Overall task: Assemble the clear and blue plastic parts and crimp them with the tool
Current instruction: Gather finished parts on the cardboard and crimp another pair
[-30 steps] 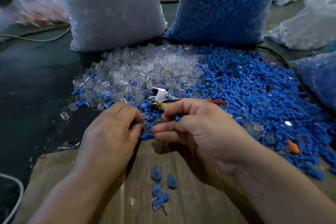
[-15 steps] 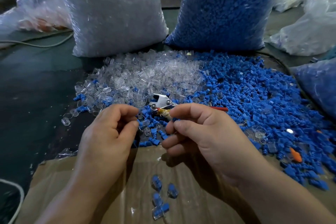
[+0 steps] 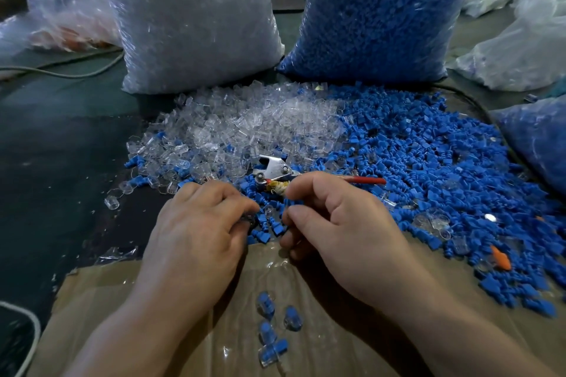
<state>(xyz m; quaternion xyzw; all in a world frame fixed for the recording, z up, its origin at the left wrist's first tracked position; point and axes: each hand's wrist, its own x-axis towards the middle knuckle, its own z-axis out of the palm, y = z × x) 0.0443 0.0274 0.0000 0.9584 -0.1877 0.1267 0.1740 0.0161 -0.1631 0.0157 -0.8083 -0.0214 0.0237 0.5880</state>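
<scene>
Behind, clear-parts bag [image 3: 190, 24], blue-parts bag [image 3: 376, 9]; left hand [image 3: 196, 232], right hand [image 3: 343, 229] curled, grip unclear.

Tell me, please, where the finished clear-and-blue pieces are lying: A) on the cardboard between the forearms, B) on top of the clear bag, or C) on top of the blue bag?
A: the assembled pieces lie clustered on the cardboard at the near edge of the view.

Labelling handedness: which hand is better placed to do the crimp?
Right. The right hand grips the tool by its taped handle. The left hand, fingers curled, is among the loose blue parts, off the tool.
</scene>
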